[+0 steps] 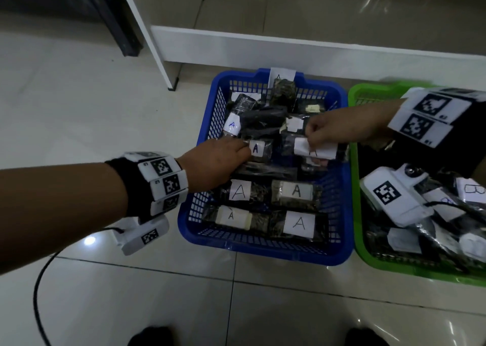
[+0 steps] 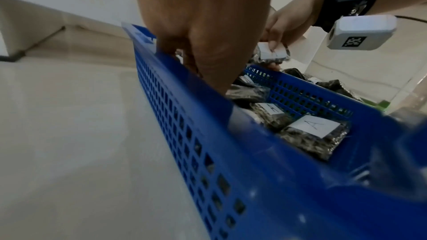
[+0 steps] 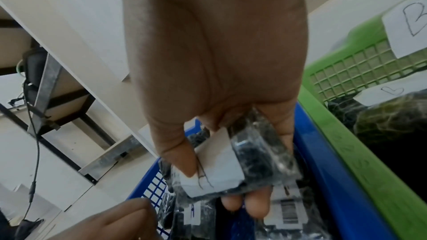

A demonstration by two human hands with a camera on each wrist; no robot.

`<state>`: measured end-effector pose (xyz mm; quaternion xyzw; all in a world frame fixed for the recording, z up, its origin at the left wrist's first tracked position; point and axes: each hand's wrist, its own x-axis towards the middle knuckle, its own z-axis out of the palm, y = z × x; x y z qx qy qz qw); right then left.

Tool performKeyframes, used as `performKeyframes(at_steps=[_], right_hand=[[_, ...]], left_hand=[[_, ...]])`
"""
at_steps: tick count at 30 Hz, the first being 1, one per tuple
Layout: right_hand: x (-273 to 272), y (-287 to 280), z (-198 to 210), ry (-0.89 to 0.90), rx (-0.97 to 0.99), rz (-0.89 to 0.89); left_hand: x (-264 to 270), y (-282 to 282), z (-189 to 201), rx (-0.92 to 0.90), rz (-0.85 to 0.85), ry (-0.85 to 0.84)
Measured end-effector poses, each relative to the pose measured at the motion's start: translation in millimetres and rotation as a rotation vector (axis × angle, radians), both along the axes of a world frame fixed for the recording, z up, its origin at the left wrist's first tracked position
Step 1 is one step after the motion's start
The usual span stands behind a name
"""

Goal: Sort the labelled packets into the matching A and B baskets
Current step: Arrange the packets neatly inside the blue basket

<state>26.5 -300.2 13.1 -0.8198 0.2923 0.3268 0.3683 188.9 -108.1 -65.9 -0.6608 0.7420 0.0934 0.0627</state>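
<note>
Two hands work over a blue basket [image 1: 339, 251] set on a tiled floor [image 1: 105, 108], with a green basket [image 1: 357, 214] touching its right side. The right hand [image 1: 339, 127] grips a clear-wrapped dark packet [image 3: 261, 163] above the blue basket's right half, thumb pressed on the packet's white label [image 3: 217, 167] and fingers curled beneath it (the letter on that label is mostly covered by the thumb). The left hand [image 1: 213, 164] reaches in over the blue basket's left wall, its fingertips at a packet marked A [image 1: 259, 149]; whether it is grasping that packet or only touching it cannot be told. More packets with handwritten A labels [image 1: 298, 223] lie in rows along the near side of the blue basket. The green basket carries a paper tag marked B [image 3: 406, 26] on its wall and holds its own heap of packets [image 1: 431, 230]. White furniture [image 1: 263, 48] stands behind both baskets.
</note>
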Motion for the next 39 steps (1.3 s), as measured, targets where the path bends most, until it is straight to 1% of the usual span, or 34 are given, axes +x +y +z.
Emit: performKeyframes(at_steps=[2,4,8,11,14,17,19,20,22,26,28,30,32,33,35,37,39], right_hand=[[0,-2,-2,-0.034,-0.061,-0.024],[0,-2,-5,-0.037,-0.067,-0.038],[-3,4,-12,-0.043,-0.06,-0.034],[-6,7,-17,-0.027,-0.055,-0.024],[-7,10,-23,-0.019,-0.081,0.003],[-8,11,-27,-0.029,-0.078,0.011],[-7,10,-27,-0.041,-0.074,0.002],[-7,9,-27,-0.052,-0.067,-0.006],[-6,7,-25,-0.08,-0.042,-0.039],[-6,-1,-23,-0.119,0.01,-0.111],[-6,-6,-23,-0.128,0.006,-0.129],[-5,-10,-21,-0.132,-0.02,-0.139],[-4,-12,-15,-0.125,-0.058,-0.11],[-4,-13,-12,-0.109,-0.046,-0.084],[-3,-13,-6,-0.038,0.049,-0.02],[-3,-8,-4,0.061,0.113,0.091],[-3,5,-8,0.131,0.147,0.203]], left_hand=[[0,3,-2,-0.052,-0.041,-0.014],[3,4,0,-0.022,-0.059,0.009],[12,-2,3,0.108,0.02,0.053],[8,-6,4,0.131,0.088,0.079],[-3,-11,4,0.157,0.132,0.055],[-10,-15,4,0.177,0.097,0.027],[-9,-15,5,0.106,0.036,0.038],[-8,-14,5,0.066,0.008,0.059],[-4,-12,10,0.069,0.015,0.139],[4,-8,22,0.267,0.21,0.398],[8,-9,31,0.372,0.317,0.479],[11,-11,40,0.463,0.377,0.535],[12,-15,48,0.481,0.382,0.594],[13,-17,52,0.483,0.386,0.611],[17,-19,59,0.516,0.402,0.608],[24,-21,66,0.58,0.41,0.602],[31,-22,71,0.603,0.446,0.648]])
